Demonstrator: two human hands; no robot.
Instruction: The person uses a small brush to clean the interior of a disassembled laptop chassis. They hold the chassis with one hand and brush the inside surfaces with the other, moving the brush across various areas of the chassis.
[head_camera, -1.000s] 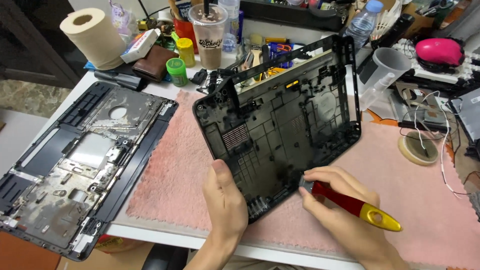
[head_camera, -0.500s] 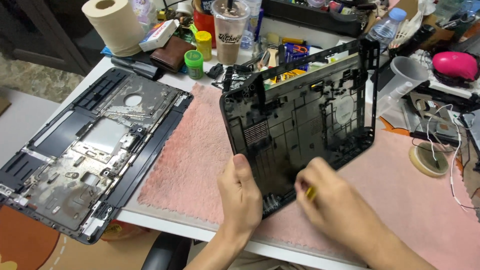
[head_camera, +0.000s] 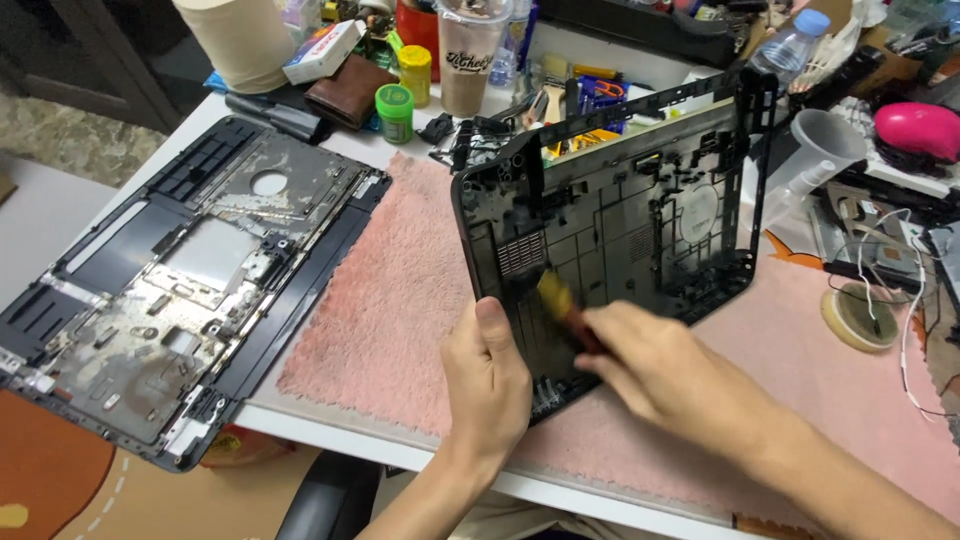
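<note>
A black laptop bottom case (head_camera: 640, 220) stands tilted on a pink towel (head_camera: 390, 300), its inner side facing me. My left hand (head_camera: 490, 385) grips the case's lower left corner, thumb on the rim. My right hand (head_camera: 660, 370) holds a red-handled tool (head_camera: 562, 302). The tool's yellowish tip is blurred and lies against the inside of the case near the vent grille. The hand hides most of the handle.
A silver-and-black laptop palm-rest frame (head_camera: 190, 280) lies at the left table edge. Along the back stand a paper roll (head_camera: 240, 40), a wallet (head_camera: 350, 90), a green jar (head_camera: 395, 110), a drink cup (head_camera: 472, 55) and a water bottle (head_camera: 790, 45). A tape roll (head_camera: 860, 318) and cables lie at right.
My right hand has swung the tool round from beside the case's lower edge, so its tip now touches the inside of the case. The left hand keeps its grip on the corner.
</note>
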